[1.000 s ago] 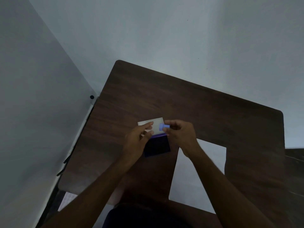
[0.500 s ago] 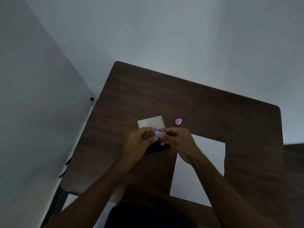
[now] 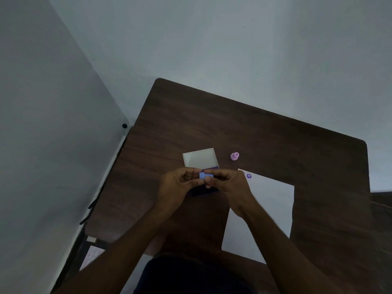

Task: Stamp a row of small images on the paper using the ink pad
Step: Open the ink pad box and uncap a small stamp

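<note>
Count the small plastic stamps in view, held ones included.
2. A small blue plastic stamp is pinched between the left hand and right hand, above the dark ink pad. A small pink plastic stamp stands on the dark wooden table. The hands may hide others.

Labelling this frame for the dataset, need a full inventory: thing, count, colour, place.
table: 1, dark brown wood, fills centre, set against the wall
paper: 1, white, on the table at right, partly under the right forearm
stamped image: 1, purple, round, near the paper's far left corner
ink pad: 1, dark purple, on the table under the hands, mostly hidden
lid: 1, whitish, open, just beyond the ink pad
pink stamp: 1, pink, on the table right of the lid
blue stamp: 1, blue, held between both hands above the ink pad
left hand: 1, fingertips on the blue stamp
right hand: 1, fingertips on the blue stamp
</note>
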Action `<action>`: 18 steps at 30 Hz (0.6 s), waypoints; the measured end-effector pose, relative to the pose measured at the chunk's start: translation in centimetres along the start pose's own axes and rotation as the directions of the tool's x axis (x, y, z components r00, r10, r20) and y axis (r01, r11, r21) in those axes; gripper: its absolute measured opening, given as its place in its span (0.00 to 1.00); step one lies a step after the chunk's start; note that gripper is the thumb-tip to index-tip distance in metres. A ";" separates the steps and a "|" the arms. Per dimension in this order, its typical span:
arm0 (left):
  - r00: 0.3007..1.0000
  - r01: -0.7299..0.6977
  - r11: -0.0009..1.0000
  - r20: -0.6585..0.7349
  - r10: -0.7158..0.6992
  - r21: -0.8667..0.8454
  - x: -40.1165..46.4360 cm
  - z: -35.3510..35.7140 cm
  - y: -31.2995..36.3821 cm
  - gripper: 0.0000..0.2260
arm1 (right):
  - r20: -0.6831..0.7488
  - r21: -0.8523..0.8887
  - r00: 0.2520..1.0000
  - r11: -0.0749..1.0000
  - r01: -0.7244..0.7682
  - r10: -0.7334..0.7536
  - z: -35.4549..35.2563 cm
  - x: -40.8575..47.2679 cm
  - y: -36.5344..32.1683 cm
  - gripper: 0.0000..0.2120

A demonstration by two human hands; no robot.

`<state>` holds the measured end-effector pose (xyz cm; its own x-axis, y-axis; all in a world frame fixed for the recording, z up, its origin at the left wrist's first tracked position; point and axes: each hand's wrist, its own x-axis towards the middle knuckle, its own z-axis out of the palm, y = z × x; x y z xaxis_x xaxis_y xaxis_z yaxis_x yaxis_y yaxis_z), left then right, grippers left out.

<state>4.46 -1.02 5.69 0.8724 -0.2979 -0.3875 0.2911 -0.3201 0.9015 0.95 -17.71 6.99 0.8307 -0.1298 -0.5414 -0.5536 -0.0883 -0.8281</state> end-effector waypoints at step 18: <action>0.994 0.072 0.986 -0.071 -0.083 -0.148 -1.4 -2.7 -4.3 0.15 | 0.056 0.175 0.998 0.984 -0.019 0.009 1.3 -1.0 -0.5 0.10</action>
<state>3.07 3.23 2.89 0.8709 -0.2056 -0.4465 0.4080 -0.2040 0.8899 0.48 -16.27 7.78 0.8276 -0.0747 -0.5564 -0.5503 0.0880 -0.8303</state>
